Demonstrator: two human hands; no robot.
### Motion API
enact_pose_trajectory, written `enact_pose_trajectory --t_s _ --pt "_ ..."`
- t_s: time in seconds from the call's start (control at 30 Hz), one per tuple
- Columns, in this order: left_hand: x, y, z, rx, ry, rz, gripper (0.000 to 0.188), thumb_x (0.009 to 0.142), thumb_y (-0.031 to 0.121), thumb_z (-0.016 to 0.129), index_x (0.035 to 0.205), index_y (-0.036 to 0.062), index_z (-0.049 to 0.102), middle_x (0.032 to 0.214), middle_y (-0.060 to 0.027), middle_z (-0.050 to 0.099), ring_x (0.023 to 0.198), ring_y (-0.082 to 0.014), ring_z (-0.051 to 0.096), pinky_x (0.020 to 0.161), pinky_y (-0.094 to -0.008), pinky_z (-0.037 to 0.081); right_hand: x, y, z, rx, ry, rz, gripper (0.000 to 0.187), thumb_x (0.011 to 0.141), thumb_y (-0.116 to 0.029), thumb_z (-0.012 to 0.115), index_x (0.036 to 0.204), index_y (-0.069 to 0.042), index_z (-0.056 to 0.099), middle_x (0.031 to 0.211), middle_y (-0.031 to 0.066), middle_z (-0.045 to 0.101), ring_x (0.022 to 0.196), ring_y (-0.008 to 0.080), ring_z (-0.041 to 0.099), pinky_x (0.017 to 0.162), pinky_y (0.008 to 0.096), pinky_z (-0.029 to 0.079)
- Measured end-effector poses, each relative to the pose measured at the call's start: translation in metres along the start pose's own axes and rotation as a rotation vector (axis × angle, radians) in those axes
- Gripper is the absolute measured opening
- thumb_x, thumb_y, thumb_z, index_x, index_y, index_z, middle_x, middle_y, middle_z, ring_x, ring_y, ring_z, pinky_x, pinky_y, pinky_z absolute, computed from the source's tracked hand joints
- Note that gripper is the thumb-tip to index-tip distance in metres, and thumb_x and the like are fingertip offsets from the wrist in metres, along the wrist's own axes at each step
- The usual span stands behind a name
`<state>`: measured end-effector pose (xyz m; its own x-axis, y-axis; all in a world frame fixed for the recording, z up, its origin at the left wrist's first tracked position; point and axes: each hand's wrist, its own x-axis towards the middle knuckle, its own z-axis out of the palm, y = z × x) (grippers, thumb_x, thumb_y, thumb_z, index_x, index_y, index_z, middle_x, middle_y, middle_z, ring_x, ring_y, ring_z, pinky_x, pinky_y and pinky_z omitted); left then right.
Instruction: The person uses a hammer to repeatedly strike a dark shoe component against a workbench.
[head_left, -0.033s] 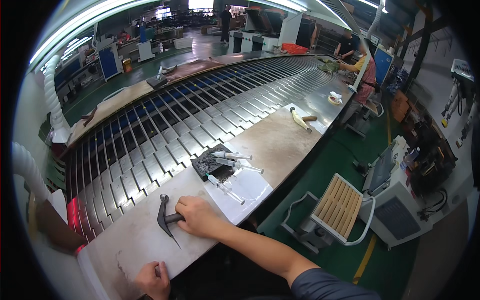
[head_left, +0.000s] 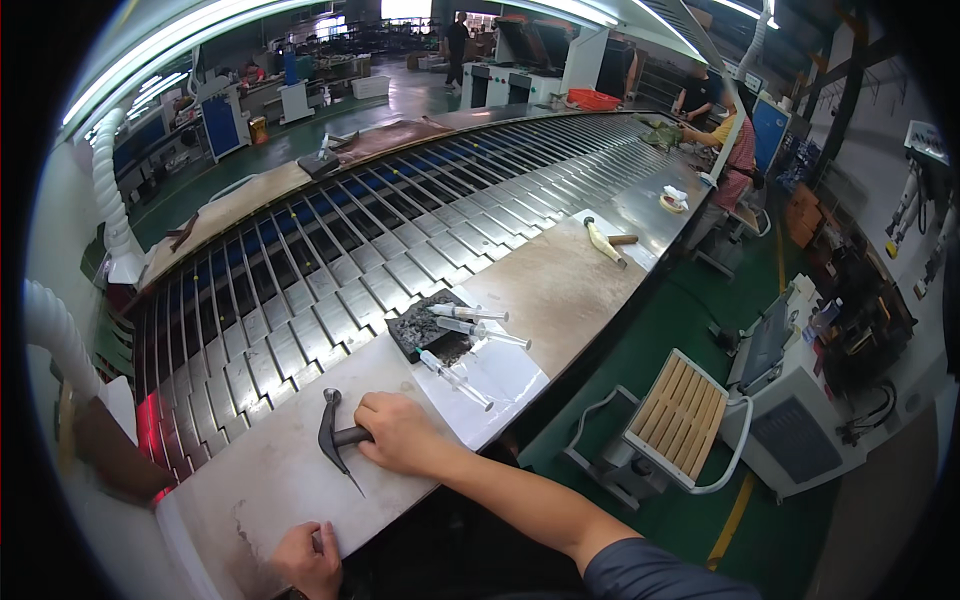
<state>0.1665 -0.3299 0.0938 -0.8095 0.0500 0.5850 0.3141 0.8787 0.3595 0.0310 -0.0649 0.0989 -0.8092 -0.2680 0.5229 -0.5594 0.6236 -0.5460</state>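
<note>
A: Where is the hammer (head_left: pixel 328 432)?
B: It's in the right hand (head_left: pixel 400 433), at the near end of the long table, above a pale board (head_left: pixel 225 490). One end is round and the other is a long, thin point.
A: What are the fingers doing?
B: The right ones are wrapped around the dark handle. The left hand (head_left: pixel 308 563) is at the near edge of the board. Its fingers are curled in, but their tips are hidden, so I can't tell if they pinch anything.
A: What's close by?
B: Just past the right hand is a black tray (head_left: pixel 402 342) with gray bits in it. Three syringes (head_left: pixel 456 381) lie with their tips over it. There's a white sheet (head_left: pixel 515 385) under them.
A: So what's in the way?
B: The tray and syringes sit between the right hand and another hammer (head_left: pixel 606 243). That one lies on a brown board (head_left: pixel 545 285), farther up.
A: And farther out?
B: Shiny metal slats (head_left: pixel 395 270) run along the table beside the boards. A stool (head_left: pixel 672 415) with wooden strips stands on the green floor (head_left: pixel 650 320), to the right. Far up the table is a person in a yellow sleeve (head_left: pixel 722 130), near a red basket (head_left: pixel 593 98).
</note>
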Motion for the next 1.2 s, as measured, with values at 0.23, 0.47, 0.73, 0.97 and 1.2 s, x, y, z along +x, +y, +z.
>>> enact_pose_trajectory --t_s 0.23,0.47,0.73,0.97,1.2 --pt "0.002 0.001 -0.004 0.029 -0.051 -0.007 0.015 0.09 0.014 0.086 0.087 0.0088 0.072 0.068 -0.0093 0.063 0.058 -0.0317 0.062 0.057 -0.0468 0.047 0.002 -0.004 -0.011 -0.042 -0.051 0.021 0.024 0.083 -0.02 0.084 0.095 -0.005 0.07 0.103 0.0148 0.069 0.102 0.0375 0.07 0.091 0.0498 0.057" --pt "0.004 -0.001 -0.011 -0.018 -0.042 0.023 0.015 0.09 0.016 0.088 0.087 0.009 0.075 0.066 -0.0081 0.064 0.056 -0.0281 0.062 0.055 -0.0429 0.047 0.004 -0.009 -0.008 -0.03 -0.047 0.015 0.023 0.083 -0.02 0.084 0.095 -0.006 0.071 0.102 0.0133 0.068 0.101 0.0363 0.07 0.089 0.0496 0.057" --pt "0.002 0.003 -0.017 -0.026 -0.05 0.001 0.016 0.089 0.016 0.089 0.088 0.0089 0.075 0.069 -0.0085 0.065 0.058 -0.0302 0.064 0.056 -0.0447 0.049 0.004 -0.012 -0.01 -0.036 -0.015 -0.024 0.024 0.083 -0.021 0.085 0.096 -0.007 0.071 0.102 0.0122 0.068 0.1 0.0355 0.07 0.087 0.0496 0.057" --pt "0.002 0.001 -0.018 -0.009 -0.078 0.019 0.016 0.088 0.015 0.089 0.091 0.0084 0.074 0.073 -0.0094 0.067 0.06 -0.032 0.066 0.058 -0.0463 0.05 0.001 -0.013 -0.009 -0.036 -0.051 0.022 0.024 0.083 -0.021 0.085 0.095 -0.007 0.07 0.102 0.0126 0.068 0.1 0.0362 0.069 0.088 0.0503 0.056" --pt "0.003 0.002 -0.022 -0.039 -0.064 -0.016 0.017 0.087 0.014 0.089 0.09 0.0075 0.074 0.073 -0.0097 0.067 0.06 -0.0324 0.065 0.057 -0.0464 0.05 0.003 -0.018 -0.012 -0.047 -0.042 -0.002 0.024 0.083 -0.02 0.085 0.095 -0.007 0.07 0.101 0.0129 0.068 0.099 0.0363 0.069 0.088 0.0499 0.056"
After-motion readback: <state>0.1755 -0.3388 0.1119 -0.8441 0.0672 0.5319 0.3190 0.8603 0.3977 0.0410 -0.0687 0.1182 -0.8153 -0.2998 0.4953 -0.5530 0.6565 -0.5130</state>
